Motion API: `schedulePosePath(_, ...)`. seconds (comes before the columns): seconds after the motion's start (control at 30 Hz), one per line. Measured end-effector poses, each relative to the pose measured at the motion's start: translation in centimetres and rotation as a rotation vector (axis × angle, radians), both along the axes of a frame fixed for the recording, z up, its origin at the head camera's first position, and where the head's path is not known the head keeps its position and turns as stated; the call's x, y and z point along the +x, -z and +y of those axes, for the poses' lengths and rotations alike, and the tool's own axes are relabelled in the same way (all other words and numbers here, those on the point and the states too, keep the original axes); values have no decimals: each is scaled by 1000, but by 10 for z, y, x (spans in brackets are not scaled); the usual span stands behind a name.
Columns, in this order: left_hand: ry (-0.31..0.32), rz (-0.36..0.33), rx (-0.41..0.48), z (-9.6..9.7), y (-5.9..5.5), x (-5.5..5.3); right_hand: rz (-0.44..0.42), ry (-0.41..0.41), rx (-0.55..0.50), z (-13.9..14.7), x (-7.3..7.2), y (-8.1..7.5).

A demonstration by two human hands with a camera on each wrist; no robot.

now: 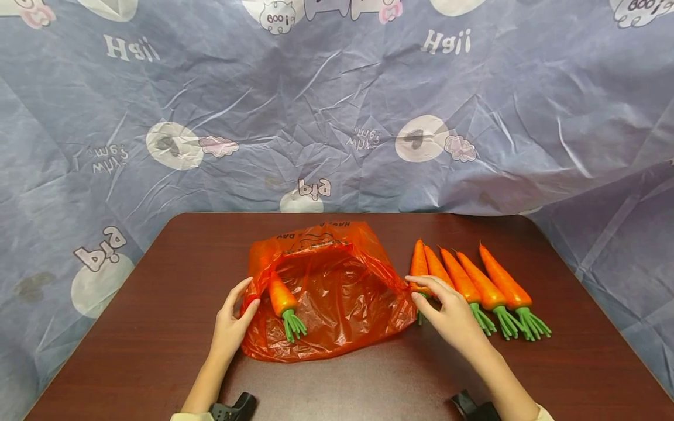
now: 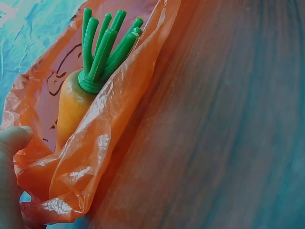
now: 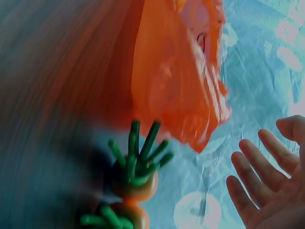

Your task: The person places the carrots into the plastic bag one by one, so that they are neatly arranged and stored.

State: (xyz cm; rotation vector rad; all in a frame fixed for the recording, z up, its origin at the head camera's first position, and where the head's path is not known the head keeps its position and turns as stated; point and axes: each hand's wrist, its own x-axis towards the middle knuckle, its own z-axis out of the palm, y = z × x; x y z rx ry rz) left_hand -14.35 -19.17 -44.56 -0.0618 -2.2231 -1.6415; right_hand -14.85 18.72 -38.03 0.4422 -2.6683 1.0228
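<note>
A thin red plastic bag lies on the table with its mouth spread toward me. Inside its left part is an orange carrot, its green stem stubs pointing out of the mouth. My left hand pinches the bag's left edge between thumb and fingers; in the left wrist view the film bunches beside the thumb. At the bag's right corner is my right hand, fingers loosely extended and holding nothing. In the right wrist view a gap shows between those fingers and the bag. The right hand partly covers the nearest loose carrot.
Several more carrots lie side by side right of the bag, green ends toward me. The dark brown table has its far edge against a hanging blue-grey printed cloth. Black straps are on both wrists.
</note>
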Motion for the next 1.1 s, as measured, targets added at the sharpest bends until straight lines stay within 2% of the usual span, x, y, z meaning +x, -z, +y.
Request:
schedulePosePath(0.33, 2, -17, 7, -1, 2, 0, 5, 52, 6, 31, -6, 2)
schedulePosePath(0.63, 3, -13, 0, -1, 1, 0, 79, 88, 15, 56, -17, 12)
schedulePosePath(1.1, 4, -8, -13, 0, 0, 0, 40, 179, 141, 100, -28, 24)
